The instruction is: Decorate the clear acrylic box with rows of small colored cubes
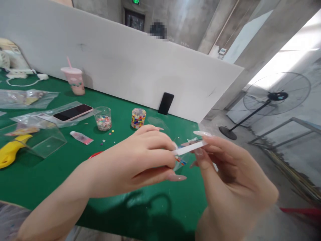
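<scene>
R hand (233, 187), nearest the lens, is pinching one end of a small clear bag (187, 152); L hand (142, 160) is gripping the other end w/ thumb & fingers closed. Bag's long axis is running L-R between them, above the table (75, 174) edge.
</scene>
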Motion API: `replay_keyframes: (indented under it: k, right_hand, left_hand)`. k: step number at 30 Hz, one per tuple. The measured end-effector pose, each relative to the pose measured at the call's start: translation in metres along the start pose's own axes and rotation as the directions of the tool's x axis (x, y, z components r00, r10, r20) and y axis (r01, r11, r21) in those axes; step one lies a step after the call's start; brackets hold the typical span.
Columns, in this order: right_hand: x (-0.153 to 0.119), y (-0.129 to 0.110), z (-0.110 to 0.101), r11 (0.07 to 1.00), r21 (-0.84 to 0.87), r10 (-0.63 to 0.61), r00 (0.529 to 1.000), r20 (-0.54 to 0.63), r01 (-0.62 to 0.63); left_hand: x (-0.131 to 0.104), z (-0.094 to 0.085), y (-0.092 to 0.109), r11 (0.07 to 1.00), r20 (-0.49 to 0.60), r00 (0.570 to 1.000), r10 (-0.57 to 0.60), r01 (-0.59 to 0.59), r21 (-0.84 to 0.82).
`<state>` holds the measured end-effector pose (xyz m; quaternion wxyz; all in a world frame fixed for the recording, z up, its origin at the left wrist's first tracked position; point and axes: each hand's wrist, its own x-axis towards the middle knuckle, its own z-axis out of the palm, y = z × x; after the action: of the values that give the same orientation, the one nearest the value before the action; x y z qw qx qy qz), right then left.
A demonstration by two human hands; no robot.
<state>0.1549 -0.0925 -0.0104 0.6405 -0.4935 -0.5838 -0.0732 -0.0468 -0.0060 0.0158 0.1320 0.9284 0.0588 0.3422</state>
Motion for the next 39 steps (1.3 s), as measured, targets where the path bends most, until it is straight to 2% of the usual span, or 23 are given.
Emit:
replay_keyframes:
  k: [2,5,8,10,12,14,16,18,19,20,22,24,27,29,32,36,39]
  right_hand:
    - [0.004,0.0,-0.006,0.999,-0.032,0.015,0.994,0.113,-0.012]
    - [0.016,-0.002,-0.02,0.997,-0.068,0.047,0.958,0.284,-0.028]
    - [0.025,-0.002,-0.03,0.999,-0.033,-0.006,0.963,0.27,0.015]
    - [0.028,0.0,-0.029,0.998,0.034,-0.054,0.941,0.334,0.045]
    - [0.026,0.003,-0.023,0.987,0.154,-0.035,0.877,0.479,-0.044]
    - [0.021,0.005,-0.013,0.917,0.273,0.057,0.774,0.631,-0.29]
    - [0.017,0.006,-0.005,0.767,0.315,0.155,0.637,0.755,-0.559]
    - [0.015,0.006,0.001,0.609,0.311,0.202,0.522,0.829,-0.73]
    - [0.014,0.005,0.003,0.546,0.318,0.21,0.495,0.843,-0.775]
    - [0.013,0.005,0.003,0.498,0.333,0.217,0.487,0.846,-0.8]
    - [0.012,0.003,0.003,0.461,0.368,0.258,0.519,0.815,-0.808]
    - [0.01,-0.001,0.002,0.493,0.373,0.33,0.565,0.756,-0.786]
    - [0.007,-0.009,0.003,0.576,0.33,0.402,0.61,0.683,-0.748]
    - [0.005,-0.014,0.005,0.593,0.319,0.449,0.633,0.631,-0.739]
    - [0.004,-0.019,0.008,0.596,0.333,0.515,0.666,0.54,-0.731]
    - [0.005,-0.016,0.01,0.683,0.307,0.484,0.726,0.488,-0.662]
    - [0.004,-0.014,0.014,0.759,0.315,0.455,0.81,0.369,-0.57]
  left_hand:
    - [0.003,-0.002,-0.002,0.999,0.028,1.0,-0.002,0.003,-0.032]
    - [0.003,-0.007,-0.003,0.998,0.037,0.998,-0.045,0.046,-0.032]
    - [0.0,-0.011,-0.002,0.999,0.072,0.996,-0.049,0.05,-0.011]
    - [-0.001,-0.012,-0.001,0.998,0.092,0.994,-0.061,0.063,-0.018]
    - [0.0,-0.011,0.0,0.995,0.097,0.992,-0.075,0.081,-0.052]
    - [0.002,-0.01,0.002,0.994,0.083,0.994,-0.076,0.082,-0.078]
    - [0.003,-0.008,0.003,0.995,0.059,0.996,-0.063,0.067,-0.068]
    - [0.004,-0.007,0.004,0.998,0.024,0.998,-0.051,0.052,-0.033]
    - [0.003,-0.007,0.004,0.999,0.005,0.999,-0.051,0.051,-0.019]
    - [0.002,-0.006,0.003,0.999,-0.02,0.998,-0.051,0.051,-0.011]
    - [0.0,-0.005,0.0,0.999,-0.095,0.994,-0.046,0.045,-0.011]
    - [-0.001,-0.002,-0.005,0.999,-0.225,0.974,-0.038,0.04,0.005]
    - [0.002,0.004,-0.011,0.997,-0.437,0.9,-0.008,0.042,0.068]
    - [0.006,0.008,-0.014,0.992,-0.519,0.853,0.052,0.014,0.121]
    - [0.011,0.014,-0.015,0.991,-0.538,0.839,0.075,-0.001,0.137]
    - [0.013,0.022,-0.009,0.998,-0.543,0.837,-0.062,0.056,-0.028]
    - [0.014,0.028,-0.002,0.983,-0.488,0.859,-0.158,0.091,-0.157]
